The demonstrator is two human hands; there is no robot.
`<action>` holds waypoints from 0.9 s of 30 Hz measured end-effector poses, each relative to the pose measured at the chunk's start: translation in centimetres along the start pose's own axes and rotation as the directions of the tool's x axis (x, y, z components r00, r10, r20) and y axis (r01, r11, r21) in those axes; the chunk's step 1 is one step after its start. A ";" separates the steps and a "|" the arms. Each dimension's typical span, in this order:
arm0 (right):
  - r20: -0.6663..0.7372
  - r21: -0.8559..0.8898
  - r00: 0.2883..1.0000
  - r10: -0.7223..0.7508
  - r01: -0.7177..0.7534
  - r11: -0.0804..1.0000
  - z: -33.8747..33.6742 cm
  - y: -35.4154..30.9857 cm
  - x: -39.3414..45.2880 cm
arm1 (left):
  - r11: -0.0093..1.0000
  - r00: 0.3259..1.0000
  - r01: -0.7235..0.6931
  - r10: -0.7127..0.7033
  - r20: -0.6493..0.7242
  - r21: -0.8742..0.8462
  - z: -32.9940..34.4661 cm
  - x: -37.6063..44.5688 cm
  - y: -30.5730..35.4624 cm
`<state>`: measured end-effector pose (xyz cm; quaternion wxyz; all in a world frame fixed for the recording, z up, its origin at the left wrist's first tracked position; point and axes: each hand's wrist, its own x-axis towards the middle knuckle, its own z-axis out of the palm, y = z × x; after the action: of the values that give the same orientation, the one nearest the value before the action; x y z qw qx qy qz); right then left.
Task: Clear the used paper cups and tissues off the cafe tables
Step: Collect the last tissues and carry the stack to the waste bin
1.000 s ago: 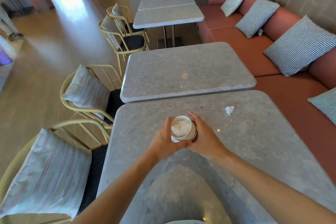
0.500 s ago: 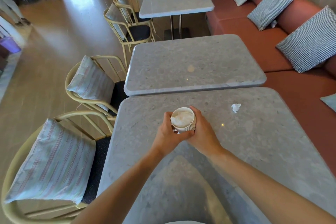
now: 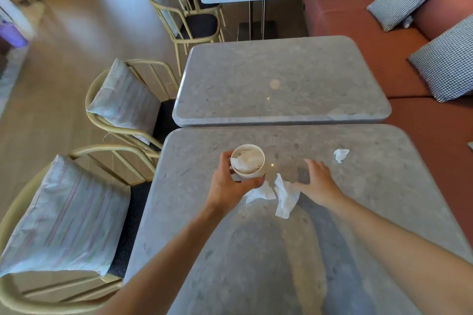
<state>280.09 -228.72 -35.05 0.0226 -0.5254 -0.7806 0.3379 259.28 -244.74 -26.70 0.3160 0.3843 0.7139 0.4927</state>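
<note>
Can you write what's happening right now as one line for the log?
left hand: grip on paper cup stuffed with tissue | right hand: open, by loose tissue | small tissue: on table, untouched

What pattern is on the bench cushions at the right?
A small black-and-white check on the bench cushions, seen in the head view.

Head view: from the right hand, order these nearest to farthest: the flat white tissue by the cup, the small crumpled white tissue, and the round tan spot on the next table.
1. Flat white tissue: at the right hand's thumb side, beside the tissue-stuffed paper cup.
2. Small crumpled white tissue: beyond the fingertips, toward the bench.
3. Round tan spot: on the next grey stone table, farthest.
</note>
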 end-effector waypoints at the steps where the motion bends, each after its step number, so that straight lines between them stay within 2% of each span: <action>1: -0.015 -0.050 0.999 0.028 -0.029 0.998 -0.3 0.7 0.8 | 1.000 1.000 0.006 -0.006 -0.002 0.009 0.0 0.3 -0.3; 6: -0.082 -0.268 0.989 0.126 -0.143 0.953 -2.1 3.2 4.3 | 0.998 1.000 0.014 -0.013 -0.013 0.065 0.0 1.6 -1.8; 11: -0.045 -0.361 0.974 0.221 -0.223 0.905 -3.3 5.1 6.2 | 0.994 1.000 0.015 -0.015 0.001 0.110 -0.2 2.7 -2.6; 16: -0.005 -0.320 0.969 0.248 -0.237 0.917 -2.5 5.6 6.4 | 0.990 0.999 0.017 -0.020 0.026 0.143 -0.3 3.0 -3.4; 19: -0.061 -0.317 0.979 0.196 -0.205 0.926 -1.6 5.6 5.8 | 0.988 0.999 0.011 -0.017 0.038 0.154 -0.2 2.9 -3.7; 24: -0.113 -0.130 0.985 0.130 -0.144 0.981 -0.3 4.2 4.4 | 0.991 0.999 -0.006 0.000 0.048 0.130 -0.2 2.8 -4.1; 27: -0.155 -0.035 0.987 0.037 -0.043 0.998 0.4 2.1 3.1 | 0.992 0.998 -0.034 0.028 0.050 0.118 -0.2 2.6 -4.3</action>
<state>280.29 -225.85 -37.49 0.0660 -0.5658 -0.7721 0.2817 256.77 -243.54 -30.86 0.3022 0.4254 0.7280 0.4446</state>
